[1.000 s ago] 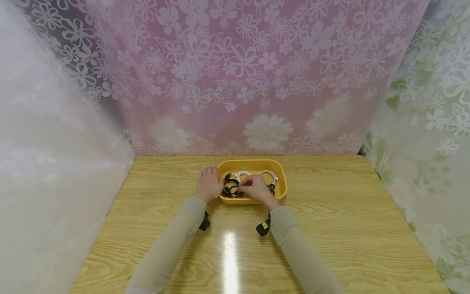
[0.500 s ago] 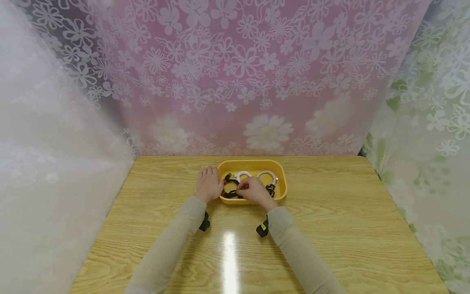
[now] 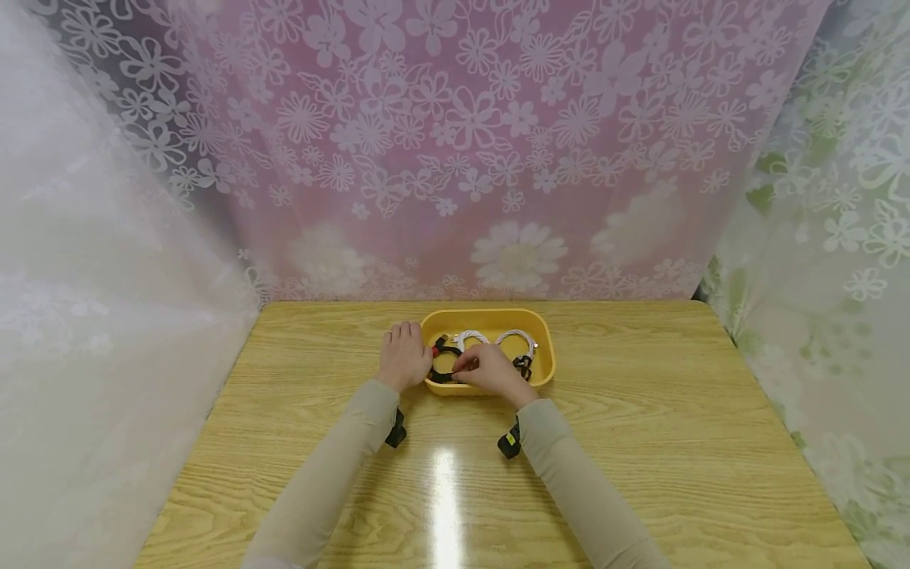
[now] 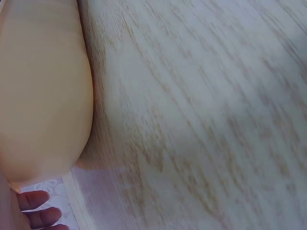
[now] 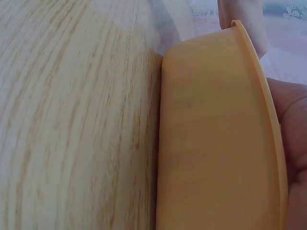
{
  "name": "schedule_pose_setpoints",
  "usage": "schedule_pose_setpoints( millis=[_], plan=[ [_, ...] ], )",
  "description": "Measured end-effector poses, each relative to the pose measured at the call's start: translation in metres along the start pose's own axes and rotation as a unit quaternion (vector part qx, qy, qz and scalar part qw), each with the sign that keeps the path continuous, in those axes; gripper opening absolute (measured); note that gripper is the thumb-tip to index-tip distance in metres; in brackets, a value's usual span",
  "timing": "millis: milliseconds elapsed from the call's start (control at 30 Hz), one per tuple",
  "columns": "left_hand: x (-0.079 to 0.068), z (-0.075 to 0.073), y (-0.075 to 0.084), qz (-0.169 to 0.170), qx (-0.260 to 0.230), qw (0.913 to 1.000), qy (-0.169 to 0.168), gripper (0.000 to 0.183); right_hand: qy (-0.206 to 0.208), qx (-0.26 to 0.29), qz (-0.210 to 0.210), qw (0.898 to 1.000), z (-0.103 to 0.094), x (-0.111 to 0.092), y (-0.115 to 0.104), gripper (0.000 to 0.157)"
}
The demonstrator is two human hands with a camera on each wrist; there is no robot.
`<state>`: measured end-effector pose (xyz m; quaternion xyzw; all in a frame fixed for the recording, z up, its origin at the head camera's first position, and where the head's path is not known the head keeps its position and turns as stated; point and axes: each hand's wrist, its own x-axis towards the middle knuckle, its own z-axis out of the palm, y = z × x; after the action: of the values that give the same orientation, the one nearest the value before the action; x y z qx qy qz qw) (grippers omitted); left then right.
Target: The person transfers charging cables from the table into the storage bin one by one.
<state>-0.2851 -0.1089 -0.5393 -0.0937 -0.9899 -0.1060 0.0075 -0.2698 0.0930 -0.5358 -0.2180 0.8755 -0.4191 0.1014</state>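
A yellow tray (image 3: 490,318) holds several coiled cables. At its left end my left hand (image 3: 404,357) rests against the side, fingers straight and pointing away, thumb side at the rim. The same hand's fingertips (image 4: 36,200) show past the tray's end in the left wrist view. My right hand (image 3: 490,368) reaches over the near rim, its thumb and fingertips pinching a black cable (image 3: 442,378) coiled in the left part of the tray. The tray's wall (image 5: 211,134) hides the pinch in the right wrist view.
A white coiled cable (image 3: 468,337) lies behind the right hand, another white coil (image 3: 522,335) farther right. A small black cable bundle (image 3: 523,366) sits at the tray's right end. The wooden table (image 3: 640,427) is bounded by floral curtains (image 3: 498,158) at the back and sides.
My right hand has moved slightly left and toward the near rim. The black cable beneath its fingertips has shifted, and its coil now shows as a plainer ring. My left hand stays put.
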Motion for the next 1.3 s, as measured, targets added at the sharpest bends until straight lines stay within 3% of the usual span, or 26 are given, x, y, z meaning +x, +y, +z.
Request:
schedule_pose_setpoints(
  millis=[167,733,1300],
  plan=[
    [-0.0003,-0.0001,0.0000,0.001,0.003,1.0000,-0.001,0.030,-0.019,-0.001,-0.005,1.000,-0.0005,0.0000,0.0002,0.006],
    [0.0000,-0.0001,-0.0001,-0.002,-0.004,1.0000,-0.005,0.031,-0.015,-0.058,0.085,0.995,0.0045,0.0037,-0.0037,0.010],
    [-0.0001,-0.0042,0.0020,-0.002,-0.006,0.9999,-0.016,0.037,0.020,-0.087,0.050,0.995,0.0066,-0.0005,-0.0045,0.011]
  ],
)
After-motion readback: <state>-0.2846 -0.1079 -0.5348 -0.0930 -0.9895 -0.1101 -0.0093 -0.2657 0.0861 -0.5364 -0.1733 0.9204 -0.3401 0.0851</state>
